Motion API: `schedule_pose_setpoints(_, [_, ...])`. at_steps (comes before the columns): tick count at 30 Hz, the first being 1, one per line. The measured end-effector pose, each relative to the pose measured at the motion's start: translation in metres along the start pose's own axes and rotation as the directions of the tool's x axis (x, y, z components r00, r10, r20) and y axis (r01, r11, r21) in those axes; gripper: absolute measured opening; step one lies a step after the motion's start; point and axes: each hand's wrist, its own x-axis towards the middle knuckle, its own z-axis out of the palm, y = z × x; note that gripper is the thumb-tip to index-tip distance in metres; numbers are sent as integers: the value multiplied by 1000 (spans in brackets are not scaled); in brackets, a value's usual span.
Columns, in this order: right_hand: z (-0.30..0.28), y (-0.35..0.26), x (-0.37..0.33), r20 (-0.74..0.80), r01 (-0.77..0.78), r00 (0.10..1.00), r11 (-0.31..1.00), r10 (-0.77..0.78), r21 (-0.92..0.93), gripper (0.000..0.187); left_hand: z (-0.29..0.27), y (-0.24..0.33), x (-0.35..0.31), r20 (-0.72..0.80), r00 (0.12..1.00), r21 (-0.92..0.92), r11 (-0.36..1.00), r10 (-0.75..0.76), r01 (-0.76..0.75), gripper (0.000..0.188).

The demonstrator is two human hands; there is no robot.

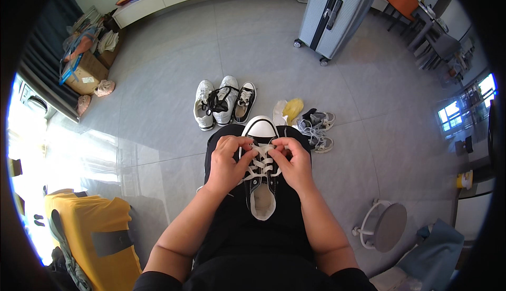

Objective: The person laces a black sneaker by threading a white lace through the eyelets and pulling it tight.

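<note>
A black canvas sneaker (262,127) with a white toe cap rests on my lap, its toe pointing away from me. White shoelaces (258,171) cross over its tongue in several rows. My left hand (227,159) pinches the lace at the left side near the toe end. On the other side my right hand (292,160) pinches the lace too, thumb against fingers. Both hands nearly meet over the lowest lace rows. The shoe's heel opening (262,201) faces my body, and its beige insole shows.
On the grey tiled floor ahead stand a pair of white sneakers (203,104) with black laces and a black canvas shoe (244,102). Grey sneakers (319,138) and a yellow cloth (293,109) lie to the right. Farther off are a silver suitcase (337,14) and a round stool (390,226).
</note>
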Motion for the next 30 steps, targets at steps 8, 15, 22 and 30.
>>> schedule_pose_setpoints(8, [-18, -4, -13, 111, 192, 979, 948, -169, -253, 17, -17, -3, -8, 231, 961, 226, 953, 151, -204, 15])
schedule_pose_setpoints(15, [-15, -8, -2, 158, 428, 902, 788, -402, -443, 15, -11, -3, -3, 261, 937, 301, 902, 232, -308, 13])
schedule_pose_setpoints(22, [-17, -12, -5, 193, 320, 943, 900, -271, -298, 17, -9, 0, -4, 171, 953, 23, 966, 249, -257, 15])
schedule_pose_setpoints(30, [-18, -14, -13, 273, 186, 952, 970, -139, -156, 10, -11, 3, -7, 222, 953, -165, 971, 207, -173, 14])
